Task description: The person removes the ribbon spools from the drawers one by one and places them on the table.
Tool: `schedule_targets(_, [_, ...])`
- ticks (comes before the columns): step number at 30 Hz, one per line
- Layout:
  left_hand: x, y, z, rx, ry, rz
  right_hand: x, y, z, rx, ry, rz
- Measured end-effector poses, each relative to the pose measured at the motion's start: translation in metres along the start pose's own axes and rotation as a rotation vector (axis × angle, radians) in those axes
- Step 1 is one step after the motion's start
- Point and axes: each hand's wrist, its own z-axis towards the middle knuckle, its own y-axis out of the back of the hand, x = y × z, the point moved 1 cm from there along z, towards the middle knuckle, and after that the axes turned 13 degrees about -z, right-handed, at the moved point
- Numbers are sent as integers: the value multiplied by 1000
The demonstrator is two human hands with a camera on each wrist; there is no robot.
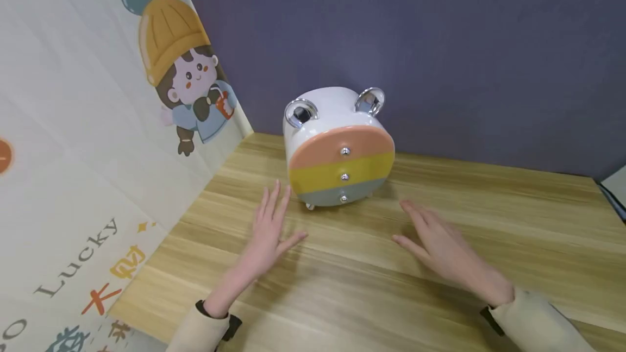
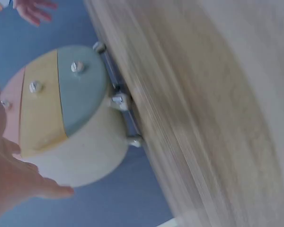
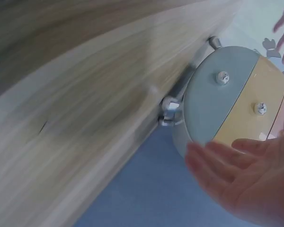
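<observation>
A small rounded white box with drawers (image 1: 342, 164) stands on the wooden table (image 1: 489, 221). Its front has pink, yellow and blue-grey bands, each with a silver knob, and two chrome ring ears sit on top. The left hand (image 1: 266, 240) is spread just in front of the box's left side and holds nothing. To the right, the right hand (image 1: 447, 246) hovers over the table, fingers extended toward the box, also holding nothing. Short metal feet show beneath the box (image 2: 85, 142) in the left wrist view. In the right wrist view the right hand (image 3: 246, 175) partly covers the banded front.
A dark blue-grey panel (image 1: 415, 42) rises behind the table. On the left is a white wall sheet (image 1: 73, 96) with a cartoon figure (image 1: 191, 69) and lettering. Something dark and pale (image 1: 613, 194) lies past the table's right edge.
</observation>
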Motion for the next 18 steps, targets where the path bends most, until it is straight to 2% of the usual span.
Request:
schedule_targets(5, [15, 13, 17, -52, -60, -207, 10, -2, 14, 80, -61, 348])
schedule_targets(8, [22, 18, 29, -59, -54, -313, 17, -3, 24, 136, -107, 554])
schedule_targets(12, [31, 23, 48, -76, -40, -366, 26, -1, 39, 237, -160, 805])
schedule_targets(18, [43, 26, 73, -103, -12, -460, 37, 3, 63, 364, -204, 1012])
